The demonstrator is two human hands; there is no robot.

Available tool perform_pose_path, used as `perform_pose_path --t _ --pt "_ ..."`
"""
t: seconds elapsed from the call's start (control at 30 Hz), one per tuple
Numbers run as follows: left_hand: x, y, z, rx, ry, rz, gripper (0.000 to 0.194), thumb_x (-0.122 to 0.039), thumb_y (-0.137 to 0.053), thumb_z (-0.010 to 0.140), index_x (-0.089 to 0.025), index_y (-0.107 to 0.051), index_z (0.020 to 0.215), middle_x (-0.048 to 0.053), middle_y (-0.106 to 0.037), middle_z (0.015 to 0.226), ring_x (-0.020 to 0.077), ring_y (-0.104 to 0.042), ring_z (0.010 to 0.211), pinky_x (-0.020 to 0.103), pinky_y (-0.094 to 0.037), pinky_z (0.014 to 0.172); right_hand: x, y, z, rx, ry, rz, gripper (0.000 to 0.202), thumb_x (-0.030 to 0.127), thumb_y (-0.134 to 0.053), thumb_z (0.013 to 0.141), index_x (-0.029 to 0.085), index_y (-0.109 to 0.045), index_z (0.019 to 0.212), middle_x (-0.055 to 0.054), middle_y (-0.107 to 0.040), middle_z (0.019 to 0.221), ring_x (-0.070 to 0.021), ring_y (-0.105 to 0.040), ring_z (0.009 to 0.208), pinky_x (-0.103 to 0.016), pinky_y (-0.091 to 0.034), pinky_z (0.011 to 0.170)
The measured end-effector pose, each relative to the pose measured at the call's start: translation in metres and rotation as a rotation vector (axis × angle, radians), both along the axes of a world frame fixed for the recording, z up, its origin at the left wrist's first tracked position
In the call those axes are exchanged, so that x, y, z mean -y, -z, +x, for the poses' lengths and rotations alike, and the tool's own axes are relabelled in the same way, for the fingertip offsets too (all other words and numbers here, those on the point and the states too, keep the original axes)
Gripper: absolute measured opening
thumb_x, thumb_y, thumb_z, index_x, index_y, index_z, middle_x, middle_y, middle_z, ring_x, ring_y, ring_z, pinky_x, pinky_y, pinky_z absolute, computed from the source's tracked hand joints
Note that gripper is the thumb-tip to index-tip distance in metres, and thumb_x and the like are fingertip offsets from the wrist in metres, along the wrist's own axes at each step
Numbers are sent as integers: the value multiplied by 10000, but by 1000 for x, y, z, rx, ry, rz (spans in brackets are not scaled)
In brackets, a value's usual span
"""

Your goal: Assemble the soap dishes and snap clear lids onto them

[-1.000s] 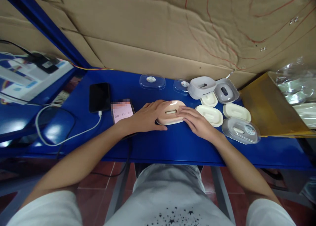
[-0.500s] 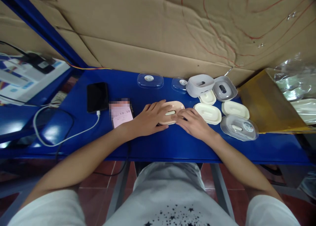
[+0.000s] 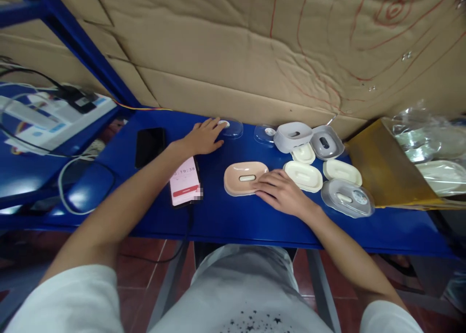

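Pink dish point(image 3: 235, 174): it lies in the middle of the blue surface point(image 3: 233, 221), with a pale bar showing in its slot.
Right hand point(image 3: 281, 193): it is at the near right edge of the pink dish, the fingers bent over the rim and touching it; if they really grasp it, I cannot tell.
Left hand point(image 3: 204, 138): it reaches to the far side; its fingers are spread, not clenched, the tips over the left part of the left lid point(image 3: 235, 129).
Right lid point(image 3: 259, 134): it is also clear, with a round sticker, just beside the grey dishes.
Grey dishes point(image 3: 287, 142): two stand side by side at the far right; a third is nearer, under a clear cover.
Cream trays point(image 3: 308, 179): I see three of them, between the pink dish and the box.
Box point(image 3: 382, 168): it stands at the right, with clear bags point(image 3: 424, 151).
Phones point(image 3: 185, 180): one is lit, left of the pink dish; a dark one is farther left, partly hidden by the forearm.
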State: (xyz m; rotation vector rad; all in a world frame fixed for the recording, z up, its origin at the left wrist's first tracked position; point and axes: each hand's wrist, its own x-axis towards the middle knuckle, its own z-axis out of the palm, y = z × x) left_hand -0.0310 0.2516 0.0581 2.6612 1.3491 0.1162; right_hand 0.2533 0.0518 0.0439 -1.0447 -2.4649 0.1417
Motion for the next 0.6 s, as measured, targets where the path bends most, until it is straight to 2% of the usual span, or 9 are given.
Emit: perform_pose_path --t 0.1,0.17,0.23,0.3,0.37,0.43,0.5,0.6 --pt "10 5 -4 7 48 33 616 -522 -677 987 -219 -581 1515 202 -563 1502 443 -512 1458 674 -334 1238 2 -2 -1 -80 -18 3 243 290 -576 1128 245 -760 1282 -86 -808 1242 -240 -743 1188 -456 -556 1034" --pt "25 8 -5 77 87 -21 646 -576 -715 946 -247 -591 1488 174 -546 1473 410 -572 1383 628 -402 1207 2 -3 1 -119 11 15 253 289 -576 1122 257 -757 1297 -100 -790 1270 -257 -727 1239 -469 -570 1047" --pt "36 7 -7 153 115 -105 679 -584 -728 924 -264 -563 1500 162 -458 1577 385 -575 1394 562 -450 1191 1 -4 4 -146 59 23 274 297 -574 1118 279 -745 1330 -107 -773 1294 -275 -713 1275 -495 -576 1071" --pt "42 2 -8 209 120 -152 646 -580 -732 914 -264 -579 1456 138 -459 1609 376 -556 1424 526 -449 1207 0 -4 7 -166 102 36 308 307 -580 1111 293 -718 1386 -112 -759 1316 -294 -710 1285 -523 -580 1090" --pt "49 -8 -8 253 113 -166 581 -592 -728 917 -262 -606 1380 109 -580 1504 369 -561 1408 527 -442 1214 -1 -5 10 -177 150 46 385 319 -591 1105 304 -656 1484 -127 -726 1387 -316 -688 1334 -554 -569 1132" --pt "61 -19 -8 304 115 -164 555 -610 -718 929 -262 -602 1345 93 -651 1398 353 -590 1356 521 -467 1188 -2 -6 12 -170 191 35 512 347 -619 1095 311 -548 1601 -148 -646 1528 -345 -615 1449 -591 -524 1208" --pt "81 -27 -6 350 123 -145 569 -617 -725 931 -255 -580 1345 105 -636 1416 340 -602 1331 502 -494 1167 -3 -6 14 -149 181 1 659 390 -663 1078 317 -427 1689 -158 -529 1667 -364 -499 1569 -617 -459 1278" --pt "115 -26 0 367 123 -68 534 -549 -734 948 -239 -562 1346 136 -600 1454 353 -597 1341 518 -496 1178 -3 -5 16 -121 96 -73 781 406 -699 1062 332 -322 1742 -144 -383 1780 -354 -371 1657 -618 -418 1317"
